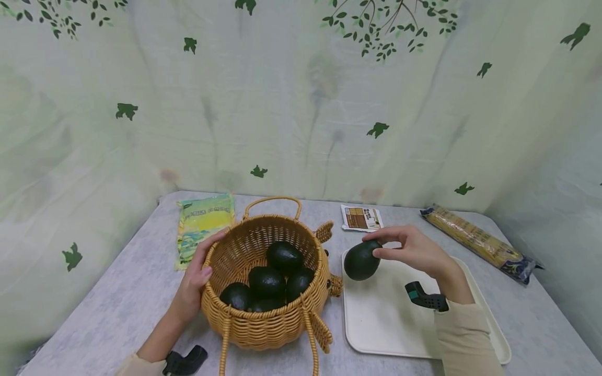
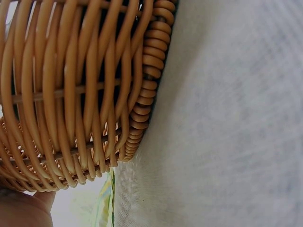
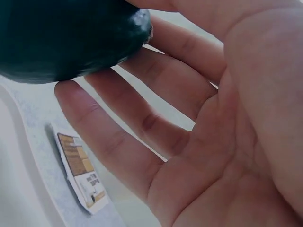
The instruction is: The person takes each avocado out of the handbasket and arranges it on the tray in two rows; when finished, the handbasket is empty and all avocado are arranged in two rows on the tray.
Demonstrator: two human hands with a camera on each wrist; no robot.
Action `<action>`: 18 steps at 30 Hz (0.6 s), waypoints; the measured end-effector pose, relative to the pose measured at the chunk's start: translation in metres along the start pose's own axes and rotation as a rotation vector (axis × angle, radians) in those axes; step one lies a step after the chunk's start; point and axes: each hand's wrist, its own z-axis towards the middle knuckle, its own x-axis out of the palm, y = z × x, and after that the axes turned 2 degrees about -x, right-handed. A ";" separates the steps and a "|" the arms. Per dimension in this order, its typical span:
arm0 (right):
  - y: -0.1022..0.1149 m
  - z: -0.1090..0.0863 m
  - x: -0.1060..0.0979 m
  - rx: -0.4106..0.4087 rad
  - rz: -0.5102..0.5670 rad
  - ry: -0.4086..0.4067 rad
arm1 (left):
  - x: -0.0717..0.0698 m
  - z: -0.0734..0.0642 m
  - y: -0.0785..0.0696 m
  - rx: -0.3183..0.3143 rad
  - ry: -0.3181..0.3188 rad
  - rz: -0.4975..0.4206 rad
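A dark green avocado (image 1: 361,260) hangs from my right hand (image 1: 414,250), over the left side of a white tray (image 1: 371,324). Thumb and fingertips pinch its upper end; in the right wrist view the fingertips touch the avocado (image 3: 61,42) from below. My left hand (image 1: 193,284) holds the left side of a round wicker basket (image 1: 263,329), thumb at the rim and fingers along the outer wall. Several more avocados (image 1: 266,282) lie inside the basket. The left wrist view shows the woven wall of the basket (image 2: 71,94), with part of the hand (image 2: 23,208) at the lower left.
Behind the basket's left side lies a yellow-green packet (image 1: 207,214). A small brown and white packet (image 1: 361,218) lies behind the tray, and a long golden package (image 1: 479,243) at the right rear. The basket's handles (image 1: 273,199) and ear-like wicker pieces (image 1: 324,231) stick out.
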 end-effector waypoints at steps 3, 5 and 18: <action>-0.004 0.001 0.001 0.011 0.001 0.024 | 0.001 0.000 0.000 0.000 -0.003 0.004; -0.007 0.003 0.002 0.026 -0.004 0.040 | 0.001 0.000 -0.001 0.001 -0.005 0.001; -0.021 0.009 0.010 0.028 -0.051 0.106 | 0.002 0.001 -0.003 -0.014 -0.020 -0.013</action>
